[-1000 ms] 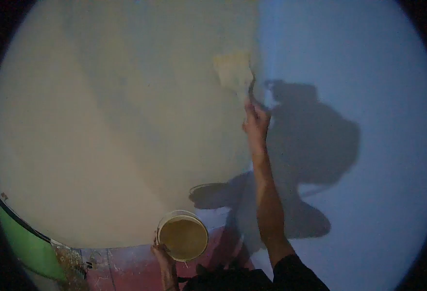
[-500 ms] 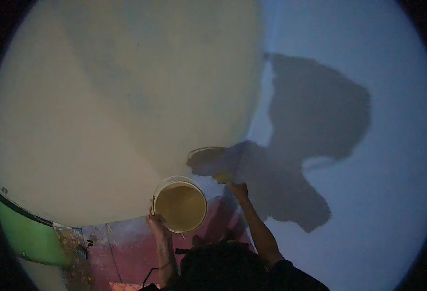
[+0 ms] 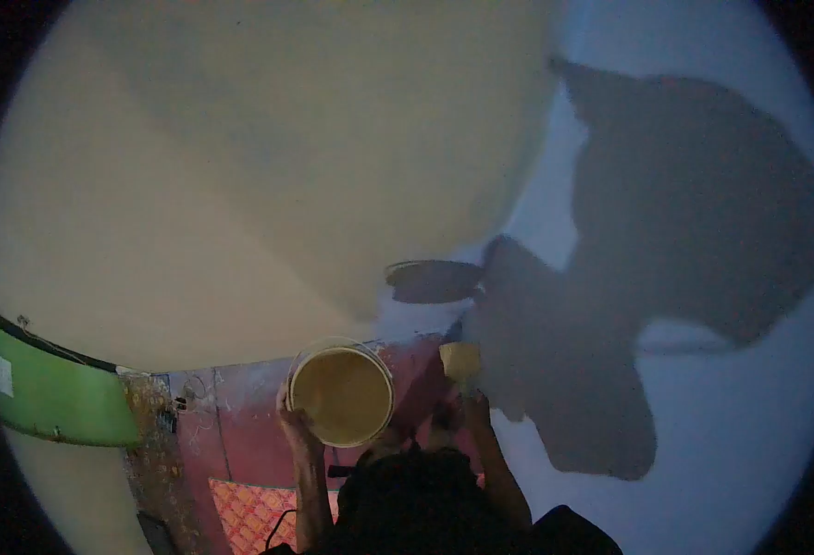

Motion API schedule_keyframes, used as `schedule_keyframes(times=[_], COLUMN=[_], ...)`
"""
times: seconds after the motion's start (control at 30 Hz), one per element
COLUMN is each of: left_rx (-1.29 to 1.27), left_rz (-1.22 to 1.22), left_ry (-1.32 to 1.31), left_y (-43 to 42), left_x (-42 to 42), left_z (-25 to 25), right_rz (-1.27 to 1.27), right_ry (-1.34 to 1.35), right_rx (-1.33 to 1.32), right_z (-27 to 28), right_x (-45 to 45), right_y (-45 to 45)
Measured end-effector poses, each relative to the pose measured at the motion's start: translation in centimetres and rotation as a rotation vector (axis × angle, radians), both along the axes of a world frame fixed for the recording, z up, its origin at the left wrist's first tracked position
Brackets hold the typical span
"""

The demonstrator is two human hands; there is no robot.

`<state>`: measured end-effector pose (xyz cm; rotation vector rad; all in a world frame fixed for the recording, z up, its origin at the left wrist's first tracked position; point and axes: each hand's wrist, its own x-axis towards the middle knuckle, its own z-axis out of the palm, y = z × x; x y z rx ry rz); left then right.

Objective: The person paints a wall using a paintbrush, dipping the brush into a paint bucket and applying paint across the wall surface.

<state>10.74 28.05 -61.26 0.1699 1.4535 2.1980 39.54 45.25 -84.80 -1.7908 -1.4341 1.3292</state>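
Note:
A round bucket [image 3: 342, 396] of yellowish-tan paint is at lower centre, with its thin wire handle resting over the far rim. My left hand [image 3: 298, 424] grips the bucket's left side. To the right of the bucket, my right hand [image 3: 476, 407] holds a wide brush [image 3: 460, 361] by its handle, bristles pointing away from me. The brush is apart from the bucket. Beyond both is a wall with a large tan painted area [image 3: 286, 185] and a pale blue area [image 3: 740, 416] on the right.
Dark shadows [image 3: 694, 203] of a person and the bucket fall on the wall. A reddish floor [image 3: 268, 398] lies below, with an orange patterned cloth [image 3: 249, 509]. At the left are a green surface [image 3: 64, 398] and a worn brown strip [image 3: 157, 435].
My right hand and the brush have come down from the tan area's edge to beside the bucket. The view has tilted down, showing more floor. My left hand still holds the bucket.

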Motion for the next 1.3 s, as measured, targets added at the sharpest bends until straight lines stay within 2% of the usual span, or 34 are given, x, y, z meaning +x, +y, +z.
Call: schedule_keyframes(times=[0.07,0.13,0.2,0.27,0.33,0.37,0.43,0.47,0.53,0.57,0.63,0.67,0.7,0.77,0.8,0.87,0.9,0.93,1.0,1.07,1.1,1.13,1.2,1.27,1.3], left_rx=[-0.092,-0.033,-0.079,-0.135,-0.033,-0.047,-0.125,-0.141,-0.144,-0.155,-0.128,-0.133,-0.135,-0.144,-0.143,-0.139,-0.121,-0.099,-0.120,-0.180,-0.189,-0.201,-0.199,-0.195,-0.179], left_rz=[0.022,0.017,-0.005,-0.028,-0.024,-0.023,-0.051,-0.050,-0.037,-0.038,-0.017,-0.015,-0.015,-0.012,-0.015,-0.016,-0.042,-0.064,-0.042,-0.008,-0.015,-0.025,-0.020,-0.017,-0.051], left_ry=[0.023,-0.023,-0.026,-0.044,0.068,0.055,-0.056,-0.073,-0.061,-0.068,-0.138,-0.140,-0.126,-0.113,-0.154,-0.202,-0.119,-0.034,-0.087,-0.134,-0.055,0.025,-0.087,-0.202,-0.134], left_y=[-0.8,-1.5,-1.2,-1.2,-1.3,-1.4,-1.4,-1.6,-1.3,-1.7,-2.6,-2.4,-2.6,-2.1,-2.2,-3.7,-5.0,-5.1,-4.4,-2.4,-2.0,-2.5,-2.9,-2.8,-3.4], left_x=[0.5,0.6,1.3,1.6,1.3,1.2,0.9,1.3,1.6,1.4,1.1,1.0,0.8,-0.1,-0.4,-0.5,-1.0,-1.1,-1.5,-1.6,-1.7,-1.8,-2.8,-3.0,-3.0], left_z=[0.7,0.8,3.3,3.4,2.0,1.8,2.0,2.8,3.5,3.3,2.8,2.8,3.5,4.0,4.4,4.2,3.5,2.8,5.0,3.1,0.7,0.3,-1.5,-2.8,-3.3], right_rz=[-0.039,0.055,0.071,0.019,-0.010,-0.006,0.004,0.008,0.106,0.106,0.303,0.306,0.408,0.515,0.422,0.334,0.338,0.117,0.049,0.103,0.005,-0.022,-0.050,-0.139,-0.139], right_ry=[0.050,0.073,0.075,0.085,0.156,0.144,0.335,0.320,0.137,0.131,-0.333,-0.334,-0.523,-0.710,-0.714,-0.685,-0.659,-0.477,-0.468,-0.383,-0.143,-0.135,-0.131,0.228,0.220], right_rx=[0.024,0.061,0.430,0.476,0.446,0.432,0.644,0.628,0.467,0.456,0.124,0.119,0.099,0.073,0.318,0.526,0.491,0.442,0.583,0.668,0.570,0.548,0.518,0.572,0.571], right_z=[5.1,14.0,16.5,17.9,21.8,20.3,15.3,13.3,8.6,4.3,-3.6,-4.6,-5.0,-6.3,-7.3,-4.9,-0.1,2.7,10.5,17.0,19.5,23.4,26.4,26.5,25.6], right_x=[-1.2,-3.1,-5.4,-7.7,-9.7,-10.6,-12.4,-12.4,-13.2,-13.1,-11.3,-10.5,-10.0,-10.5,-10.6,-11.2,-12.6,-12.9,-13.4,-13.4,-13.3,-13.4,-14.4,-15.1,-15.1], right_y=[1.8,5.1,8.3,11.2,13.6,15.0,17.6,17.4,16.9,16.2,13.4,11.9,9.9,9.5,9.6,11.4,13.7,15.7,16.1,15.8,15.5,14.7,14.1,14.2,13.1])
